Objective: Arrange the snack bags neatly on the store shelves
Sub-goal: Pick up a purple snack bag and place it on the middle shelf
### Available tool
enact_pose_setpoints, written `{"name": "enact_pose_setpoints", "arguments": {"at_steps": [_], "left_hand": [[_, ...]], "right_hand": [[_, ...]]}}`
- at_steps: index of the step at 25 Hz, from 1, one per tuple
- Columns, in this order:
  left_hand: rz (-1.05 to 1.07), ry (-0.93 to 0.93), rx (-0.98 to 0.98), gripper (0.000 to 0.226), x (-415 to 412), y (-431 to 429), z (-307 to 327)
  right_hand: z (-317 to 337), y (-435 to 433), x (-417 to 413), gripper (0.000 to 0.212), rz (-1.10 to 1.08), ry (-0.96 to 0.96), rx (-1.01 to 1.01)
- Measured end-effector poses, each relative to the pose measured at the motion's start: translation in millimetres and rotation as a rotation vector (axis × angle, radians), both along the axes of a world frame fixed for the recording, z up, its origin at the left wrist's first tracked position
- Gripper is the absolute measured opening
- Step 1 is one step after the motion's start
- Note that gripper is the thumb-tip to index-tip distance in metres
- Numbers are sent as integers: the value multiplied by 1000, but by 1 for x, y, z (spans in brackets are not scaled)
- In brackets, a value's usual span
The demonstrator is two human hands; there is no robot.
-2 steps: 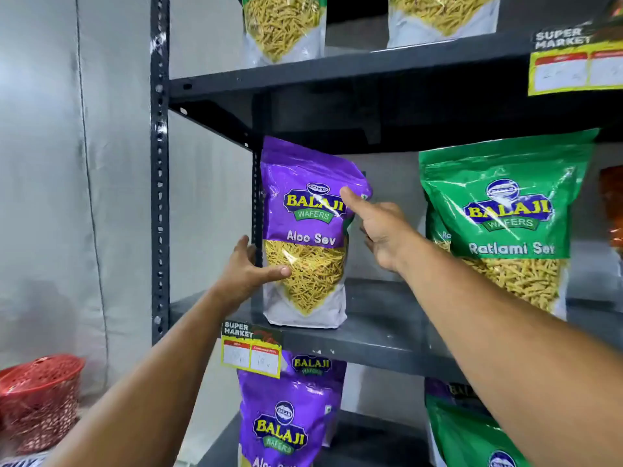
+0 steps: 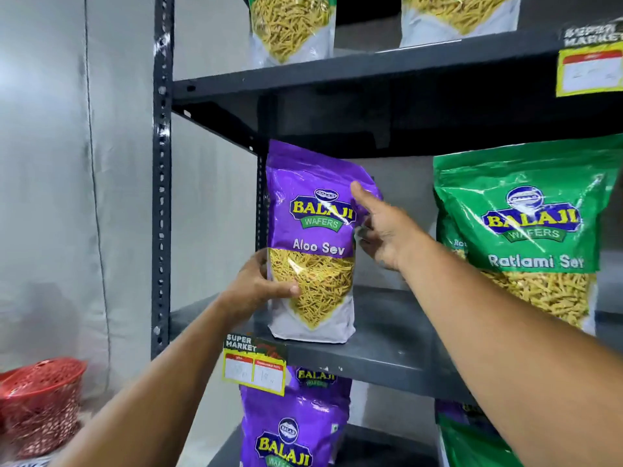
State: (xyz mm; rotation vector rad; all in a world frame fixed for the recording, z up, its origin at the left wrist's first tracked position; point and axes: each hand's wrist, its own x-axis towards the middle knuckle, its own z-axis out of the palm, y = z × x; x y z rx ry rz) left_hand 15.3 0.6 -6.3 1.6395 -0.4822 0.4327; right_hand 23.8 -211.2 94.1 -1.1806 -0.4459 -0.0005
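Observation:
A purple Aloo Sev bag [image 2: 313,230] stands upright at the left end of the middle shelf [image 2: 381,355]. My left hand [image 2: 259,288] grips its lower left edge, thumb across the clear window. My right hand [image 2: 384,227] holds the bag's upper right edge, thumb on the front and fingers behind. A green Ratlami Sev bag [image 2: 529,227] stands to the right on the same shelf, leaning slightly.
Two clear-window bags [image 2: 291,25] stand on the top shelf. Purple [image 2: 293,429] and green bags [image 2: 472,439] fill the shelf below. A price tag [image 2: 254,367] hangs on the shelf edge. The slotted rack post [image 2: 161,197] is at left, a red basket [image 2: 40,402] on the floor.
The view has barely shifted. My left thumb has slid a little further across the bag's window; my right hand stays at the upper right edge.

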Motion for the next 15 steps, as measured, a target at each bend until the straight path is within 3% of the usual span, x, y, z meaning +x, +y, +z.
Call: {"name": "enact_pose_setpoints", "arguments": {"at_steps": [4,7,10,15], "left_hand": [[-103,42,80,52,8,-7,-10],[-21,14,114,52,-7,-12,-5],[33,-48,190,55,-29,-21,-3],[3,-64,158,59,-98,-57,-11]], "right_hand": [[18,16,30,33,-3,-51,93],[30,11,20,9,-50,-174,169],[36,-1,-5,10,-77,-278,134],[41,-45,-69,12,-99,-441,63]]}}
